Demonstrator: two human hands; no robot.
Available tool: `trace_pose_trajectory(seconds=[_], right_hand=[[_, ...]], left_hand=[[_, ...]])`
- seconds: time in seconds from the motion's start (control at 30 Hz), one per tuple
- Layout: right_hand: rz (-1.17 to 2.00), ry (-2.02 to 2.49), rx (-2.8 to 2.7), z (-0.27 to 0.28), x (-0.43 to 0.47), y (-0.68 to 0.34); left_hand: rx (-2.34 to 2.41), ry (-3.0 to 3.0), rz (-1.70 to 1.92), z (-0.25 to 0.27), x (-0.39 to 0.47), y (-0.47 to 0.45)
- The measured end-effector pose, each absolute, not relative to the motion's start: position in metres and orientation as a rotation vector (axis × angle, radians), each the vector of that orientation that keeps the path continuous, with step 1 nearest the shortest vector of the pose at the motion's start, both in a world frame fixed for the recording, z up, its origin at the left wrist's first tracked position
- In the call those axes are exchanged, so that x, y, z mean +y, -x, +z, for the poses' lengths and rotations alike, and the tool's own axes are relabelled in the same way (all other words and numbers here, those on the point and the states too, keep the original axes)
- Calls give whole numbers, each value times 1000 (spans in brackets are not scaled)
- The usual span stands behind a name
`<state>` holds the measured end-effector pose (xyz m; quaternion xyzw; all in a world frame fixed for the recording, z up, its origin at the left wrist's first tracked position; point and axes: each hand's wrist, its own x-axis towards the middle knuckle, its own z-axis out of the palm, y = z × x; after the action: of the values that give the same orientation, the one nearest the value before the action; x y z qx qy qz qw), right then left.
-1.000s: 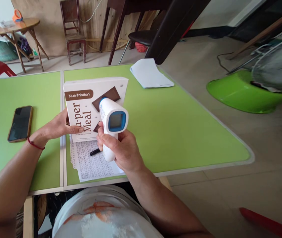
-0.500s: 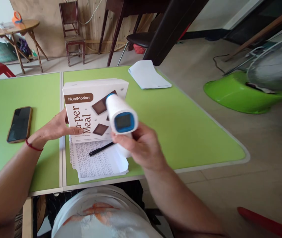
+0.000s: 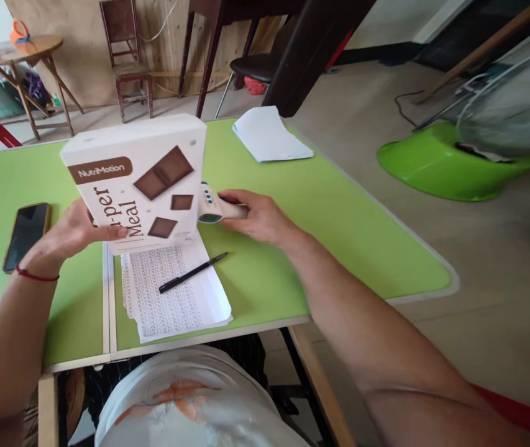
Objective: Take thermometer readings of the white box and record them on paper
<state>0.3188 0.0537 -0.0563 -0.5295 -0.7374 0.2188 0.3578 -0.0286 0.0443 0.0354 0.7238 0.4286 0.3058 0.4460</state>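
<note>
My left hand grips the lower left corner of a white NutriMotion box printed with chocolate pieces, its thumb across the front. The box is tilted and held up above the table. To its right, my right hand is closed around a white and blue infrared thermometer, which lies on its side in the grip close to the table; its far end is hidden behind the box. Beneath the box lie handwritten sheets with a black pen across them.
On the green table are a smartphone at the left and a stack of white paper at the back. A green basin sits on the floor to the right. A wooden chair stands beyond the table.
The box has moved left and up, turning slightly. My right hand has lowered the thermometer from in front of the box to its right side and turned it over sideways.
</note>
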Motion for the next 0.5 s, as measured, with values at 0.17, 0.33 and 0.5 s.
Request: trace_pose_trajectory(seconds=[0.17,0.33,0.5], right_hand=[[286,1283,-2140,-64,55,-318],[146,1251,-2232,-71,57,-316],[134,1219,-2281,-72,57,-321]], left_hand=[[1184,-1863,886,24,57,42],[1284,-1839,943,9,64,43],[1262,-1852,964,2,66,41]])
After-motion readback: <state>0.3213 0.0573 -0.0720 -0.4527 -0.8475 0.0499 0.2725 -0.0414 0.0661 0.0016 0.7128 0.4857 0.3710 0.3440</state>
